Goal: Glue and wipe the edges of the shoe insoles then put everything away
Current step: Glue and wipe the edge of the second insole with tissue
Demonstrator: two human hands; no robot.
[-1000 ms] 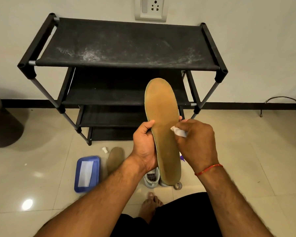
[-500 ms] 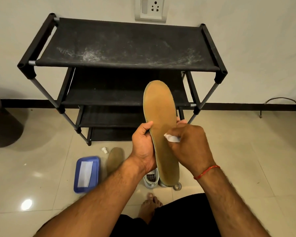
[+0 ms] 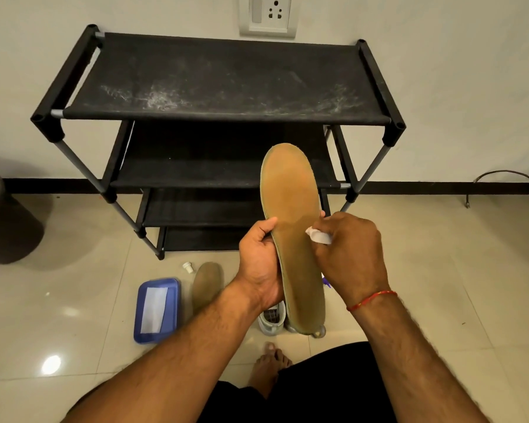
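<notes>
Head view was all I had, and it looked down past two bare arms at a shiny tiled floor [image 3: 440, 285]. The left hand [image 3: 261, 261] held a tan insole [image 3: 290, 227] up in the air, in front of a black shoe rack [image 3: 220, 77]. Its fingers were wrapped around the left edge of the insole, with the thumb on the front face. The toe end pointed up and the heel end pointed down toward me.

The right hand [image 3: 353, 254] was at the right edge of the insole, about halfway along it. Its fingers were pressed together, pinching a small white wipe [image 3: 318, 236]. The wipe touched the insole right at that edge. A thin red thread [image 3: 373, 299] went around the right wrist.

Down on the floor, a second insole [image 3: 206, 282] lay flat, just beside a blue tray [image 3: 142, 303] with a white sheet in it. A little white cap [image 3: 188, 267] sat on the floor near the top of that insole. A pale shoe [image 3: 271, 320] stood below the held insole, partly hidden by the left wrist. I saw a bit of something purple by the right hand, but I could not tell what it was.

The rack's top shelf was dusty. A white wall socket [image 3: 268, 15] sat above it. One bare foot [image 3: 269, 366] showed at the bottom.
</notes>
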